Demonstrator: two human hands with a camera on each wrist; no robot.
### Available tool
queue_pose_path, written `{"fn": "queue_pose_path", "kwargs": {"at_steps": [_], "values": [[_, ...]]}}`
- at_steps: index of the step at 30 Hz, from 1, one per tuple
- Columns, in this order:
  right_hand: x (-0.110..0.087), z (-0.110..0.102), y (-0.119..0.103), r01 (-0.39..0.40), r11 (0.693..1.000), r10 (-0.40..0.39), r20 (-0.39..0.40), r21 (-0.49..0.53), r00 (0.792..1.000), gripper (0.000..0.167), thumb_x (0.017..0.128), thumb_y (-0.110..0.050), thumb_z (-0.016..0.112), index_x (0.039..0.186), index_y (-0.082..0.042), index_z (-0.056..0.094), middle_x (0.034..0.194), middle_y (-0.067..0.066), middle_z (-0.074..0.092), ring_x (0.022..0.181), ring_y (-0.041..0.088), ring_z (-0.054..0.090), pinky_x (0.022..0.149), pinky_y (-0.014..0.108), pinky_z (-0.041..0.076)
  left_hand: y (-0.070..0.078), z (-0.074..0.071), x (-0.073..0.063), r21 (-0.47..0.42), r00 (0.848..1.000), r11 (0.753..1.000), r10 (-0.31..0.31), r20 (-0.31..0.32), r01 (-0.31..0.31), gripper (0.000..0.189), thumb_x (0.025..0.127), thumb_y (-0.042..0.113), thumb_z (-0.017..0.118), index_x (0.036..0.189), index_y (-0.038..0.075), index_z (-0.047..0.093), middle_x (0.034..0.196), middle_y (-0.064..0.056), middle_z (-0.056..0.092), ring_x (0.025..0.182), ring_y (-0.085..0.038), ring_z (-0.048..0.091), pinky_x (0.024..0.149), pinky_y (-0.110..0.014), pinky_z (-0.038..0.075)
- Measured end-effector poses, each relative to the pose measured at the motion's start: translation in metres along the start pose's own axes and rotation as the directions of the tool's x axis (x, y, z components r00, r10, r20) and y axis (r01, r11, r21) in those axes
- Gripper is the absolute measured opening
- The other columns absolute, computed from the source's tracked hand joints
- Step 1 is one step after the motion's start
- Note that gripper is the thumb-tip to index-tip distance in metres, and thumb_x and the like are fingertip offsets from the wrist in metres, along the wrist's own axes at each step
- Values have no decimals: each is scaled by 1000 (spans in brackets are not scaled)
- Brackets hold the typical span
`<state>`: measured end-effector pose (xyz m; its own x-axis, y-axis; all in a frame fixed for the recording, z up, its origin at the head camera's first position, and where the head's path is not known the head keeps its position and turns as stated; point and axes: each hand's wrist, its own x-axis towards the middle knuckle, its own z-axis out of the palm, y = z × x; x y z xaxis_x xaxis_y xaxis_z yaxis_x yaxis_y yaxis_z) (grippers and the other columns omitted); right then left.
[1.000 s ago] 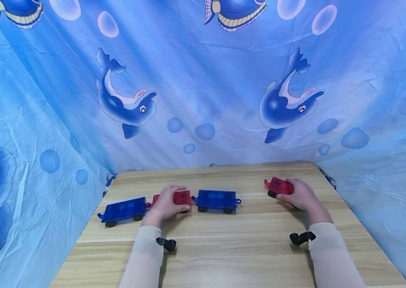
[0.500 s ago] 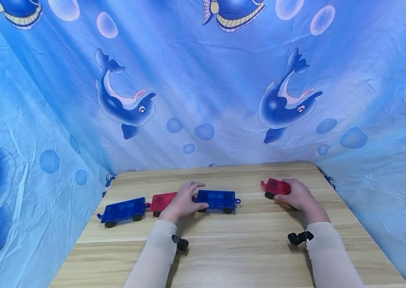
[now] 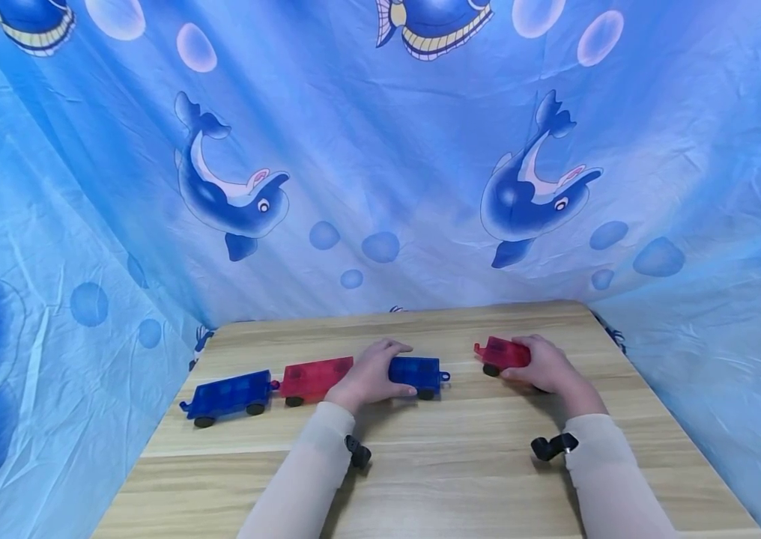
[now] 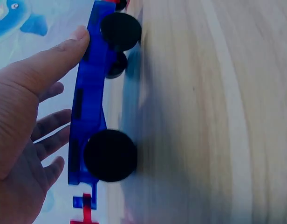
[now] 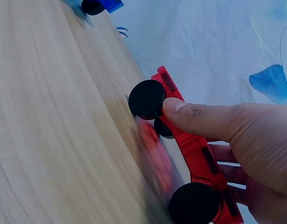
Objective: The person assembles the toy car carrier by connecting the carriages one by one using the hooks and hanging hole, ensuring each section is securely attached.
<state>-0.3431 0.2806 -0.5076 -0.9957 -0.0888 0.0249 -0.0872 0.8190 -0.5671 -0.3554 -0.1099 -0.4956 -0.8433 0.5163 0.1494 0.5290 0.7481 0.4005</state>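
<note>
My left hand (image 3: pixel 370 374) spans the right-hand blue train car (image 3: pixel 424 373), thumb along its near side. In the left wrist view the thumb (image 4: pixel 71 49) overlaps the top edge of the blue car, and the other fingers lie loosely spread at its far side. My right hand (image 3: pixel 542 367) grips a red train car (image 3: pixel 503 353) with its hook facing left; its thumb (image 5: pixel 181 109) presses the side by a black wheel. To the left, another red car (image 3: pixel 313 378) stands joined to the left-hand blue car (image 3: pixel 228 397). The right-hand blue car's ring (image 3: pixel 445 376) faces the held red car.
All the cars are on a wood-patterned table (image 3: pixel 421 464). A blue curtain (image 3: pixel 380 187) printed with dolphins encloses the table's back and sides. A short gap of table lies between the right-hand blue car and the held red car.
My left hand has moved right, from the red middle car to the blue car. The right hand has slid its red car left, narrowing the gap. The cars at left have stayed put.
</note>
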Motion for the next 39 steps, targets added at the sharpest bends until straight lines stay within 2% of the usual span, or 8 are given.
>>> {"fn": "queue_pose_path", "kwargs": {"at_steps": [12, 18, 27, 39], "values": [[-2, 5, -11, 16, 1000, -16, 35, 22, 999, 87, 81, -36, 92, 150, -1, 52, 140, 25, 56, 121, 43, 56, 100, 63, 50, 14, 16, 9, 38, 998, 998, 46, 46, -48, 86, 79, 59, 88, 152, 26, 56, 147, 2, 56, 137, -24, 51, 112, -50, 46], [-4, 4, -16, 1, 999, -3, 55, 34, 998, 89, 80, -34, 93, 152, -3, 51, 143, 26, 54, 124, 44, 55, 103, 64, 48, 19, 18, 11, 58, 997, 997, 52, 52, -55, 77, 84, 54, 86, 150, 26, 58, 146, 2, 58, 135, -22, 53, 112, -47, 46], [-5, 4, -17, 22, 999, -25, 75, 37, 997, 89, 80, -35, 94, 151, -2, 52, 145, 27, 53, 125, 43, 55, 105, 64, 46, 20, 23, 13, 50, 999, 998, 30, 41, -32, 72, 87, 53, 83, 149, 27, 59, 143, 3, 58, 133, -21, 54, 111, -44, 47], [-7, 6, -20, 33, 998, -37, 83, 45, 996, 89, 77, -32, 96, 149, -2, 53, 142, 24, 56, 123, 41, 57, 104, 61, 48, 21, 23, 13, -3, 1000, 1000, 11, 14, -11, 69, 88, 53, 82, 149, 31, 58, 146, 3, 56, 138, -23, 50, 112, -48, 46]]}}
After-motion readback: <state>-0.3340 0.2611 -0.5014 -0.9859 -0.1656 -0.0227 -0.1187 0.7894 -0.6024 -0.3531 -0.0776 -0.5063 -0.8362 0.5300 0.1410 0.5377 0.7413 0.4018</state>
